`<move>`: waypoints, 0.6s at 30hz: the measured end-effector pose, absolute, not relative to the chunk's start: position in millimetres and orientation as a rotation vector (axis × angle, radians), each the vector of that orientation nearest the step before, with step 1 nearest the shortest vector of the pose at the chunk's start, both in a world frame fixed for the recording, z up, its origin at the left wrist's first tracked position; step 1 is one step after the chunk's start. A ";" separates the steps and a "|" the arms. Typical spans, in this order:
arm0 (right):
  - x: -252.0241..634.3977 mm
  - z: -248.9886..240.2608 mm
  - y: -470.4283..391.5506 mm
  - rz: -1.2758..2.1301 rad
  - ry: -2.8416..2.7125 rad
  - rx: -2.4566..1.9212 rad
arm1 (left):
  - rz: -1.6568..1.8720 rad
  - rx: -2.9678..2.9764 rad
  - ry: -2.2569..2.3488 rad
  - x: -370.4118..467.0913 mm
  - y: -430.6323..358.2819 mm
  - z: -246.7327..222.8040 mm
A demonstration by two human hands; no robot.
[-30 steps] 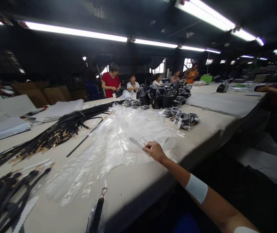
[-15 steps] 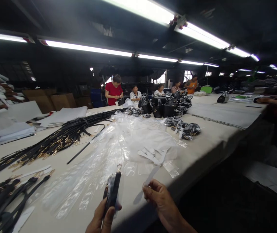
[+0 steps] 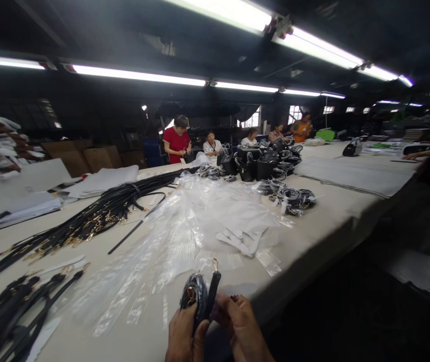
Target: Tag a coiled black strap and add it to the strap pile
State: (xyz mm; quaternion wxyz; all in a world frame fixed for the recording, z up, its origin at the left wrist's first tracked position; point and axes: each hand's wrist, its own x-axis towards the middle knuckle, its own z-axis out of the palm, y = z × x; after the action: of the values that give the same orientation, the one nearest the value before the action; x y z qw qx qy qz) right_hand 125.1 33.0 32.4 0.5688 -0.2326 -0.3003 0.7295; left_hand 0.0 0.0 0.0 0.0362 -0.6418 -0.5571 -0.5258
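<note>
moved: half a sec ago the right hand (image 3: 243, 327) was apart from the left, pinching a pale strip over the table edge. Now it's come in tight against the left hand (image 3: 184, 334), so both sit together at the bottom of the frame.
strap: coiled black strap (image 3: 198, 301) is bunched up smaller than before, its gold clasp (image 3: 213, 264) sticking up on top.
what that means: looks like the work went from fetching to close-up fiddling w/ the strap, both hands on it.
left hand: clenched around the lower part of the strap, thumb up the front.
right hand: fingers curled in on the strap's right side, touching it. Prob still has the pale strip, but I can't tell, it's hidden behind the fingers.
near the hands: clear plastic sleeves (image 3: 184, 226) spread over the table (image 3: 335, 216), a few white strips (image 3: 237, 239) lying on them.
further out: long bundle of black straps (image 3: 97, 218) to the left, another strap pile (image 3: 7, 311) at the near-left corner, black bags (image 3: 256, 163) and coiled straps (image 3: 292, 196) mid-table.
people: several co-workers at the far end, a sleeve at the right edge.
hidden/cut off: wrists and both palms run off the bottom of the frame, far end is dark and tiny.
</note>
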 end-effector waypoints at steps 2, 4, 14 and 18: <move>128.7 31.0 32.1 1.701 -0.759 -0.568 | -1.631 -1.944 -1.732 -0.1 1.5 -4.4; 132.0 27.2 32.0 1.618 -0.845 -0.637 | -1.645 -1.933 -1.741 -0.2 2.5 -6.1; 127.0 18.4 32.8 1.486 -0.842 -0.615 | -1.455 -2.076 -1.704 12.2 -3.7 -7.2; 129.0 23.0 31.9 1.798 -0.512 -0.472 | -1.410 -2.077 -1.672 15.6 -4.0 -10.8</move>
State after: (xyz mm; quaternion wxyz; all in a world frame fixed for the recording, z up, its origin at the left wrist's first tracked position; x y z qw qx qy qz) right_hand 129.0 31.9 23.0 0.5703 -0.2012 -0.2181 0.7660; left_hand 15.6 -4.0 -10.8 0.0626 -0.6873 -0.5533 -0.4665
